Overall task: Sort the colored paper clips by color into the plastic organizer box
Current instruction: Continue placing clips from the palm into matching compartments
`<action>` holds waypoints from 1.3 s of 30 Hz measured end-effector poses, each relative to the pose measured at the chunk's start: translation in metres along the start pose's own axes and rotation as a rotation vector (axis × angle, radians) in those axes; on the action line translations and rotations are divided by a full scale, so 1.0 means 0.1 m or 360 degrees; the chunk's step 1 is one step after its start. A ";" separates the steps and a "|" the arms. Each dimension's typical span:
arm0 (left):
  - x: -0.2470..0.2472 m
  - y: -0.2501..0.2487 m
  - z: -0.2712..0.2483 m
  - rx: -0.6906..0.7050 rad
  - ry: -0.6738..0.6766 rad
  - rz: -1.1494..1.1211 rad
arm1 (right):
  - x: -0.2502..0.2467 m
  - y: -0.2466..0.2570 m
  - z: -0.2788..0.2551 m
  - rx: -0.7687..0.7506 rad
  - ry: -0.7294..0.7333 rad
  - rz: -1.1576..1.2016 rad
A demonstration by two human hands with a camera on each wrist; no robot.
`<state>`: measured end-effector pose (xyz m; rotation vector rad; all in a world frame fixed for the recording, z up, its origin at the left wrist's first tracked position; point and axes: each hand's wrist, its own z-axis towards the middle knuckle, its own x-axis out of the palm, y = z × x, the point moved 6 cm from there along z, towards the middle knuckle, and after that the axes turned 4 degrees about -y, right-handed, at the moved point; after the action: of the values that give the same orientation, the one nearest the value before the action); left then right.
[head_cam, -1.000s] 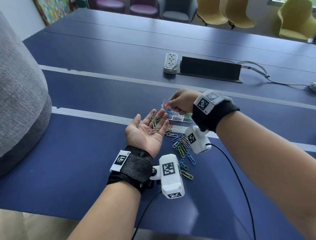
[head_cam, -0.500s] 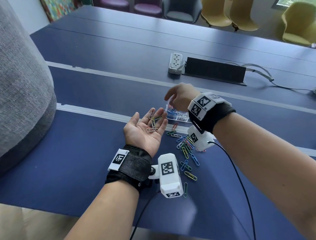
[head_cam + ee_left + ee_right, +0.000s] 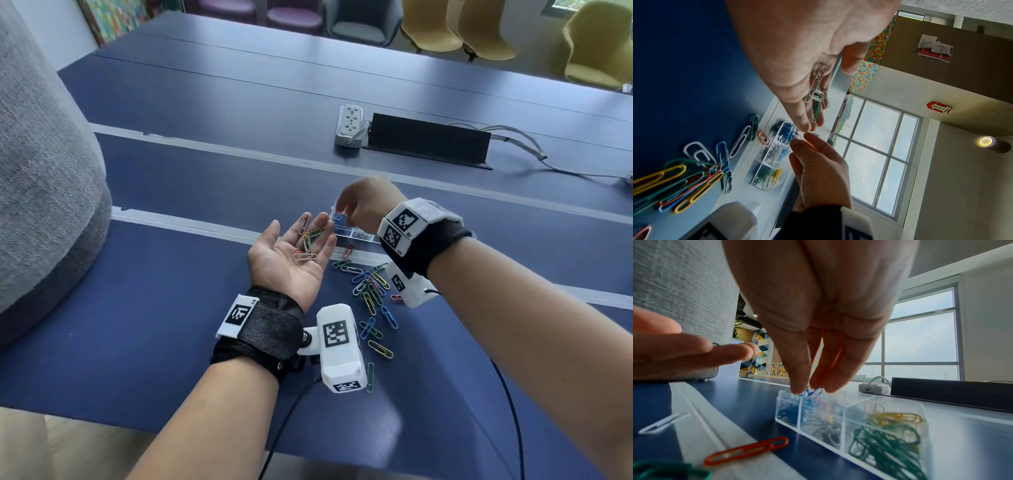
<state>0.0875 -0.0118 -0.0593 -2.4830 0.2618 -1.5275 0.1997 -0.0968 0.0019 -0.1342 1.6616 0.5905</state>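
My left hand (image 3: 291, 263) lies palm up and open over the blue table, carrying several paper clips (image 3: 306, 243) of mixed colours, also seen in the left wrist view (image 3: 818, 91). Just right of its fingertips stands the clear organizer box (image 3: 356, 236). My right hand (image 3: 363, 205) hovers over the box's left end, fingers pointing down. There it pinches a blue paper clip (image 3: 815, 391) above the compartment of blue clips (image 3: 787, 133). Other compartments hold green (image 3: 879, 449), yellow (image 3: 898, 416) and grey clips.
A loose pile of coloured clips (image 3: 371, 291) lies on the table in front of the box, with a red clip (image 3: 746, 451) and a white one (image 3: 663, 423) nearer it. Behind are a power strip (image 3: 349, 125) and a black cable cover (image 3: 428, 144). A grey upholstered shape (image 3: 41, 188) fills the left.
My right hand has shifted left along the box, from its middle to its left end, and risen slightly. The left hand has stayed palm up with its clips.
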 end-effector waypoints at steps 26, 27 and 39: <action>0.06 0.16 -0.02 -0.0008 -0.0044 0.0072 | -0.36 0.03 -0.31 -0.0173 -0.0263 0.0221; 0.07 0.16 -0.02 -0.0005 -0.0043 0.0076 | -0.37 0.06 -0.34 -0.0215 -0.0264 0.0232; 0.14 0.23 -0.04 -0.0015 -0.0015 0.0106 | -0.31 0.17 -0.48 -0.0444 -0.0110 0.0177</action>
<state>0.0887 -0.0381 -0.0520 -2.4621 0.3476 -1.4919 0.1559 -0.1109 0.0391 -0.2220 1.5204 0.9012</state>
